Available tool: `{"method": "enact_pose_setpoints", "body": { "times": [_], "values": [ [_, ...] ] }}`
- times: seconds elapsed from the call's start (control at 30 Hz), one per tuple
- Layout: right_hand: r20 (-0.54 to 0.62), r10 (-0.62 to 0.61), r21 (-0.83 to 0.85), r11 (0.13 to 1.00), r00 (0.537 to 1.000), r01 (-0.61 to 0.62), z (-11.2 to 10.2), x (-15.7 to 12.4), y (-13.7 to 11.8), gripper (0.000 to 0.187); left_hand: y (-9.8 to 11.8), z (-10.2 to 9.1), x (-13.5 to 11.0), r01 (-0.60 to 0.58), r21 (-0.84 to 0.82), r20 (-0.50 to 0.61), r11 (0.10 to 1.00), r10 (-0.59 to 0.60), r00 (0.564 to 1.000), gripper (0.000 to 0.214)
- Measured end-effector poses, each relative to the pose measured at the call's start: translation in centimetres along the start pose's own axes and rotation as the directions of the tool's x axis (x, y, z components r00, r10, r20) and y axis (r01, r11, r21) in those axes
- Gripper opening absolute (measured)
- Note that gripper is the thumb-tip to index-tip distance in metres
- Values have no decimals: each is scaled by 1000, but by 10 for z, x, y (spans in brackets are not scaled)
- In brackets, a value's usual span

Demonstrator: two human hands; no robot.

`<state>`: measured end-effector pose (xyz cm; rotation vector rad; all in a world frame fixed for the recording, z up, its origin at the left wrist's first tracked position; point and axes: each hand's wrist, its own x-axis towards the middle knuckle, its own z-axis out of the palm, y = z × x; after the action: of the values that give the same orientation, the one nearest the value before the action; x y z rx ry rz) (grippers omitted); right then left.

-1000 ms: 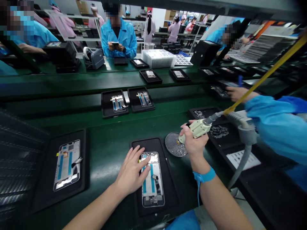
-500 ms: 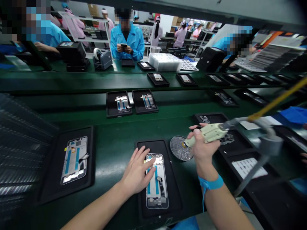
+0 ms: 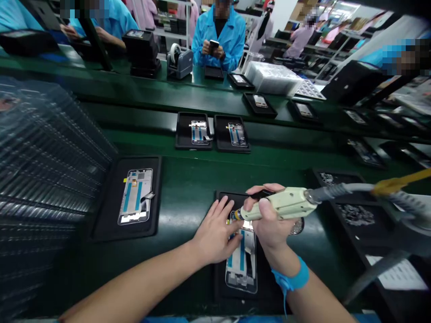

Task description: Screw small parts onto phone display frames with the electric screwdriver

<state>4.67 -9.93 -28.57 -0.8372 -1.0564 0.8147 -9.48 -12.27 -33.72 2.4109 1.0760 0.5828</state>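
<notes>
My left hand (image 3: 214,234) lies with its fingers stretched out over the upper left part of a phone frame (image 3: 235,265), pressing on its edge. The frame has blue strips and a loose flex cable, and sits in a black tray (image 3: 221,291). In my right hand (image 3: 272,226) is a pale green electric screwdriver (image 3: 286,204), its fingers wrapped round the body. The driver's tip points down at the top of the phone frame, close to my left fingertips; exact contact is hidden. Behind my right hand, a round screw plate (image 3: 297,226) shows only in part.
Another phone frame (image 3: 136,197) rests in a black tray at left, beside stacked clear plastic trays (image 3: 50,179). Two trayed frames (image 3: 200,132) stand farther back. At right are parts trays (image 3: 357,215) and the driver's grey cable (image 3: 353,187). A co-worker (image 3: 218,36) sits opposite.
My right hand has brought the screwdriver from the round screw plate leftward to the top of the phone frame. My left hand stays on the frame. The view has turned left.
</notes>
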Motion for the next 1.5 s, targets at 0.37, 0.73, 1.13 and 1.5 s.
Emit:
{"method": "enact_pose_setpoints", "body": {
  "times": [0.37, 0.73, 1.13, 1.5],
  "values": [
    [23, 27, -19, 999, 999, -27, -2, -5, 0, 27, 5, 7, -2, -10, 21, -30, 1000, 11, 999, 35],
    [23, 32, -27, 999, 999, -32, -1, -5, 0, 26, 5, 5, -2, -13, 22, -16, 1000, 13, 1000, 33],
    [66, 15, -17, 1000, 998, -14, 0, -11, 5, 25, 4, 6, -1, -11, 31, -8, 999, 11, 1000, 30],
    [-67, -65, 42, 997, 996, 68, -15, 8, -15, 23, 42, -2, -80, -75, 7, -151, 997, 75, 986, 28]
  ]
}}
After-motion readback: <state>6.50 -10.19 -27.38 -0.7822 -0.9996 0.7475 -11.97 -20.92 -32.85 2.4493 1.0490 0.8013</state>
